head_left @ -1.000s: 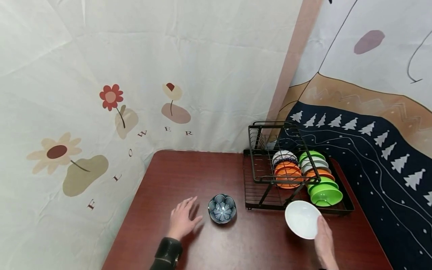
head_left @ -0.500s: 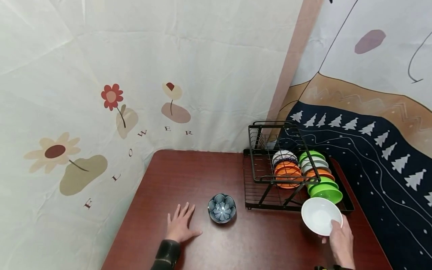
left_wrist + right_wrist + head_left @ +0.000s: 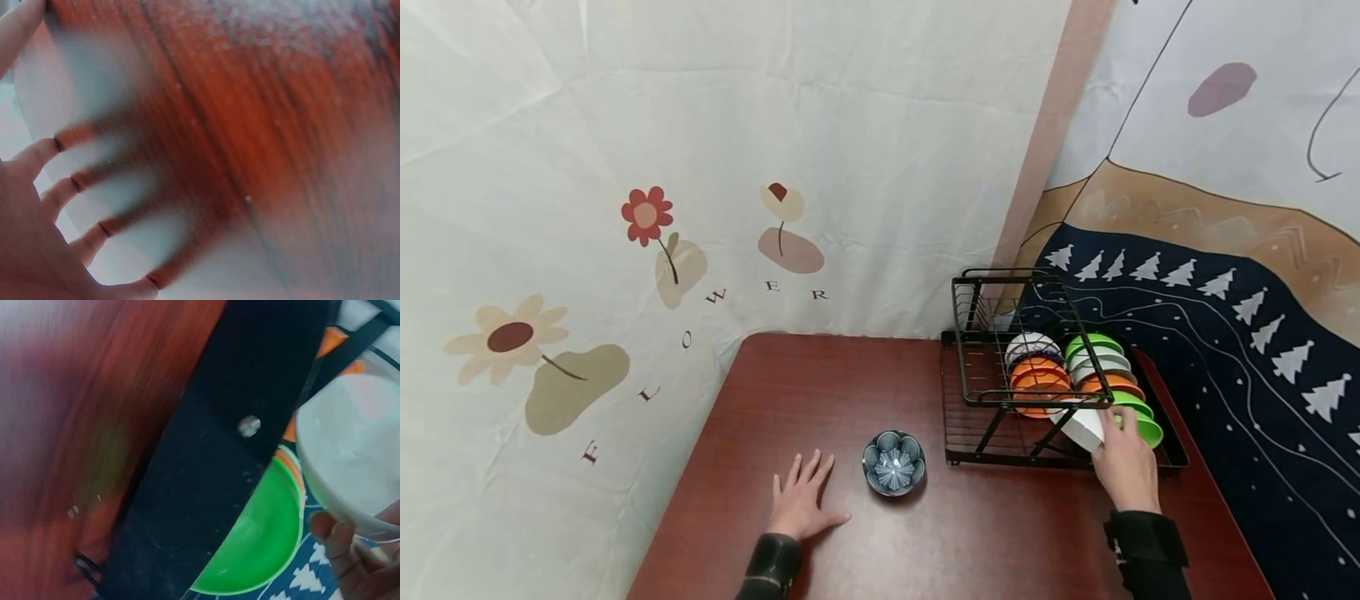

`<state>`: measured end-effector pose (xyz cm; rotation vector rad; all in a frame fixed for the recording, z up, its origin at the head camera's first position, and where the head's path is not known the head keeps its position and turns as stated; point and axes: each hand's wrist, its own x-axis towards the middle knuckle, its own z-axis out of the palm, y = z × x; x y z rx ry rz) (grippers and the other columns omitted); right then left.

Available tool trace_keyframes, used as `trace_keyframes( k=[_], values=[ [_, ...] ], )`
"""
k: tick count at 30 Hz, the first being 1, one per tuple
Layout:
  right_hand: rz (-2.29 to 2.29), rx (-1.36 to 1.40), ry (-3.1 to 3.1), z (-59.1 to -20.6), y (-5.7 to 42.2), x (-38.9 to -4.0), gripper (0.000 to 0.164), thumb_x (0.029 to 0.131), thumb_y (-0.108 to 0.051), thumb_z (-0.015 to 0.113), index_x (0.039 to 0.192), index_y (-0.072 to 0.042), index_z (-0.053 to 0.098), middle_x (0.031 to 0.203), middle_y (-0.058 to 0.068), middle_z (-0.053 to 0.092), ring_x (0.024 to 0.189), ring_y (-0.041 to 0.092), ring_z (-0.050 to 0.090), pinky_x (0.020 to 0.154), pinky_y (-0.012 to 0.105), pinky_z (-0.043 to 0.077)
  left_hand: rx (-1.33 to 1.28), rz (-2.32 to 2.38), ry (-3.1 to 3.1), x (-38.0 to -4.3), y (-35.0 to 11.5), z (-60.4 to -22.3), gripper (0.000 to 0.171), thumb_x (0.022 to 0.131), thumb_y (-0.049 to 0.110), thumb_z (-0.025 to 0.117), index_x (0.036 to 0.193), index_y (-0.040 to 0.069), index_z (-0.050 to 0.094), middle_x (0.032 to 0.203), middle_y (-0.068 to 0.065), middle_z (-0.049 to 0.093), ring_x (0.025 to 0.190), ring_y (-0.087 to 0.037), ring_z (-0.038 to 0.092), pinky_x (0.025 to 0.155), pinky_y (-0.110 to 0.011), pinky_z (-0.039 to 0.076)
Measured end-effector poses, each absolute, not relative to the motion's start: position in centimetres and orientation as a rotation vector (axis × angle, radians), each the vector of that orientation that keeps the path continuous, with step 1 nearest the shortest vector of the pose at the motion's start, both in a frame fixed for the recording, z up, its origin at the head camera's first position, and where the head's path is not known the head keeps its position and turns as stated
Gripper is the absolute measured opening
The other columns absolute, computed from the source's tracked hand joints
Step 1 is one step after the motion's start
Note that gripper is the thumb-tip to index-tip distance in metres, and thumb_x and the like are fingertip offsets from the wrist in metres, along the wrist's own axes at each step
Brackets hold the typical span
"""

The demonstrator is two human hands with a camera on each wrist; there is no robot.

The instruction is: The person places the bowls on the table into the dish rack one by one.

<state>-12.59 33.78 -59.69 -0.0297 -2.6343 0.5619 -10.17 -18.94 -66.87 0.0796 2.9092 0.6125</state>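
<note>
My right hand [image 3: 1127, 468] grips a white bowl [image 3: 1081, 428] by its edge, at the front of a black wire dish rack [image 3: 992, 458]. The bowl is tilted on its side, partly behind a rack bar. In the right wrist view, fingers [image 3: 340, 540] hold the white bowl [image 3: 350, 450] from outside, close to a green bowl [image 3: 256, 540]. My left hand [image 3: 801, 507] rests on the table with fingers spread, its fingertips touching the wood. To its right stands a small dark blue flower-patterned bowl [image 3: 893, 465].
Two rows of bowls stand on edge in the rack: orange bowls [image 3: 1039, 392] and white ones on the left, green bowls [image 3: 1150, 431], white and orange on the right. An upper wire basket [image 3: 970, 342] overhangs the left row. Fabric walls [image 3: 880, 167] border the reddish-brown table [image 3: 820, 383].
My right hand has carried the white bowl rightward, then up and forward into the rack, turning it from facing up onto its side. My left hand has spread its fingers on the table.
</note>
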Motion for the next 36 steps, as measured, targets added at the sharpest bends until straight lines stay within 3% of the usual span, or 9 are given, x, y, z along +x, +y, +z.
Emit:
trace_keyframes(
  k=[4, 7, 9, 12, 15, 22, 25, 31, 36],
  values=[
    [0.344, 0.146, -2.657, -60.4, 33.9, -14.5, 0.059, 0.070, 0.019, 0.069, 0.128, 0.007, 0.068, 0.113, 0.036, 0.063, 0.067, 0.041, 0.057, 0.050, 0.052, 0.043, 0.078, 0.608, 2.897, -10.0, -18.8, -66.7, 0.111, 0.073, 0.061, 0.095, 0.166, 0.020, 0.051, 0.178, -0.013, 0.042, 0.168, -0.050, 0.028, 0.128, -0.086, 0.015],
    [0.249, 0.211, -2.666, -60.9, 33.6, -15.9, 0.040, 0.069, 0.018, 0.075, 0.107, 0.008, 0.074, 0.090, 0.030, 0.069, 0.068, 0.039, 0.059, 0.053, 0.053, 0.046, 0.079, 0.616, 2.902, -10.0, -18.9, -66.6, 0.111, 0.072, 0.059, 0.096, 0.166, 0.019, 0.052, 0.178, -0.013, 0.042, 0.167, -0.050, 0.028, 0.128, -0.086, 0.015],
    [0.194, 0.282, -2.619, -61.3, 33.6, -17.0, 0.034, 0.069, 0.018, 0.078, 0.101, 0.007, 0.076, 0.083, 0.025, 0.069, 0.059, 0.034, 0.054, 0.050, 0.050, 0.045, 0.080, 0.620, 2.907, -10.0, -18.9, -66.6, 0.111, 0.072, 0.059, 0.096, 0.166, 0.020, 0.051, 0.178, -0.013, 0.042, 0.168, -0.050, 0.028, 0.128, -0.086, 0.014],
    [0.087, 0.399, -2.500, -62.3, 33.7, -18.4, 0.033, 0.071, 0.017, 0.076, 0.102, 0.005, 0.076, 0.090, 0.021, 0.073, 0.060, 0.029, 0.053, 0.051, 0.043, 0.042, 0.090, 0.639, 2.906, -10.2, -19.0, -67.0, 0.112, 0.072, 0.059, 0.095, 0.167, 0.021, 0.051, 0.178, -0.013, 0.041, 0.168, -0.050, 0.027, 0.128, -0.086, 0.014],
    [-0.041, 0.502, -2.418, -63.1, 33.9, -19.3, 0.024, 0.078, 0.015, 0.072, 0.098, 0.003, 0.074, 0.099, 0.020, 0.075, 0.072, 0.033, 0.063, 0.058, 0.043, 0.049, 0.100, 0.669, 2.909, -10.2, -19.1, -67.7, 0.111, 0.072, 0.059, 0.095, 0.166, 0.021, 0.051, 0.178, -0.013, 0.041, 0.168, -0.050, 0.027, 0.128, -0.086, 0.013],
    [0.104, 0.488, -2.546, -63.7, 33.7, -20.0, 0.024, 0.091, 0.013, 0.064, 0.105, -0.001, 0.077, 0.105, 0.023, 0.078, 0.098, 0.045, 0.074, 0.077, 0.059, 0.061, 0.135, 0.713, 2.958, -10.0, -19.3, -67.9, 0.110, 0.072, 0.060, 0.095, 0.166, 0.022, 0.052, 0.176, -0.015, 0.044, 0.166, -0.052, 0.030, 0.126, -0.088, 0.014],
    [0.107, 0.506, -2.499, -63.9, 33.6, -20.4, 0.024, 0.090, 0.014, 0.064, 0.105, -0.001, 0.076, 0.104, 0.022, 0.078, 0.096, 0.045, 0.074, 0.077, 0.058, 0.061, 0.132, 0.715, 2.947, -9.8, -19.2, -67.3, 0.110, 0.073, 0.060, 0.094, 0.167, 0.022, 0.050, 0.177, -0.015, 0.043, 0.166, -0.052, 0.028, 0.127, -0.088, 0.012],
    [0.077, 0.512, -2.332, -64.4, 33.8, -21.0, 0.020, 0.086, 0.017, 0.065, 0.095, -0.002, 0.065, 0.084, 0.015, 0.063, 0.066, 0.031, 0.057, 0.055, 0.045, 0.047, 0.092, 0.668, 2.902, -9.9, -18.9, -66.5, 0.110, 0.072, 0.056, 0.096, 0.166, 0.018, 0.051, 0.178, -0.015, 0.042, 0.167, -0.052, 0.028, 0.128, -0.087, 0.012],
    [0.052, 0.525, -2.291, -64.5, 33.9, -21.1, 0.023, 0.083, 0.020, 0.063, 0.091, -0.002, 0.060, 0.089, 0.013, 0.060, 0.071, 0.029, 0.055, 0.062, 0.044, 0.049, 0.076, 0.623, 2.897, -10.1, -18.8, -66.7, 0.111, 0.073, 0.059, 0.095, 0.167, 0.020, 0.051, 0.179, -0.013, 0.041, 0.168, -0.050, 0.027, 0.128, -0.086, 0.014]
  ],
)
